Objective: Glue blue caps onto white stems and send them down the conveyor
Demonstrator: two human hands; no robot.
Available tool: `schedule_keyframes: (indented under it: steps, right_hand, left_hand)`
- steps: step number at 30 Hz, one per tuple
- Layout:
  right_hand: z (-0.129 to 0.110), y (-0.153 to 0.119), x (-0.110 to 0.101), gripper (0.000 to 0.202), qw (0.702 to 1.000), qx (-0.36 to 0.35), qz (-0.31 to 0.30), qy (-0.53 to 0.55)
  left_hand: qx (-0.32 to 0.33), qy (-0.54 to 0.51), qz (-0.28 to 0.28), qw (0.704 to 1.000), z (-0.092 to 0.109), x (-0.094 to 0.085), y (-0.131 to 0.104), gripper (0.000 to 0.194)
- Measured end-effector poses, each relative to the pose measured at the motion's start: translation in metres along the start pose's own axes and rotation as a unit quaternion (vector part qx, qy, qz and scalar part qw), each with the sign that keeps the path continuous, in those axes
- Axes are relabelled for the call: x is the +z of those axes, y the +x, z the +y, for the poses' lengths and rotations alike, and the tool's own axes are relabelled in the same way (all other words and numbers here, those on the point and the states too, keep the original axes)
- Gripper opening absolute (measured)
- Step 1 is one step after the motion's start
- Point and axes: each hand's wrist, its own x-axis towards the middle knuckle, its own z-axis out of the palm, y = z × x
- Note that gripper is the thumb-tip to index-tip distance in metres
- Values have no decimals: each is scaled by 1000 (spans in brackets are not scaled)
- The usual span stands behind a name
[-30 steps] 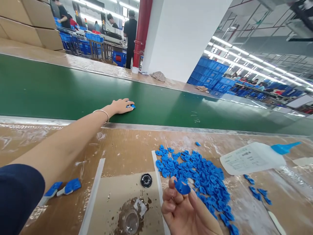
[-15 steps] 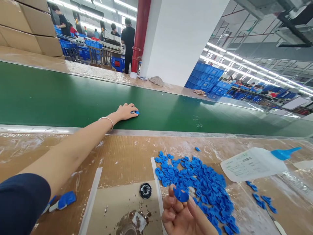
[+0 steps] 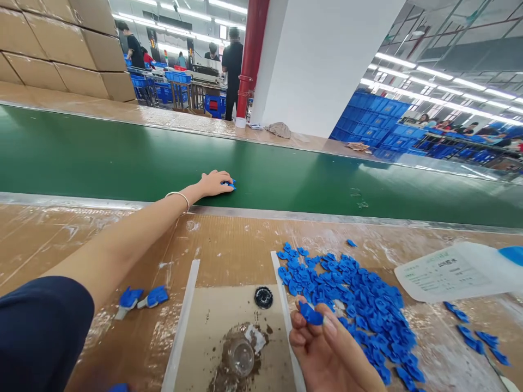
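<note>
My left hand [image 3: 215, 184] reaches across onto the green conveyor belt [image 3: 281, 163], its fingers curled over small blue plastic pieces [image 3: 229, 184]. Its palm side is hidden. Low in the view, my right hand [image 3: 327, 348] pinches a single curved blue piece [image 3: 310, 314] between thumb and fingers. Just behind and beside that hand spreads a large loose pile of similar blue pieces [image 3: 351, 294] on the brown table. Left of it lie a black ridged round part [image 3: 263, 297] and a clear round dish [image 3: 241, 358] on a wet patch of cardboard.
A white squeeze bottle [image 3: 453, 272] with a blue top lies at right, near several stray blue pieces [image 3: 482, 340]. Two blue-covered pale pieces [image 3: 155, 295] rest at left. Beyond the belt are stacked cartons [image 3: 61, 49], a red pipe [image 3: 250, 60], a white column [image 3: 322, 65] and people.
The view has turned slightly left, so the table and background sit farther right. Both hands keep their holds, the left still on the belt and the right still pinching the blue piece.
</note>
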Motion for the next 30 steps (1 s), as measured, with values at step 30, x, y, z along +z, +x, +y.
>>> schedule_keyframes:
  steps: [30]
  right_hand:
    - [48, -37, 12, 16, 785, -265, -45, -558]
  left_hand:
    - [-21, -87, 5, 996, -21, -8, -87, 42]
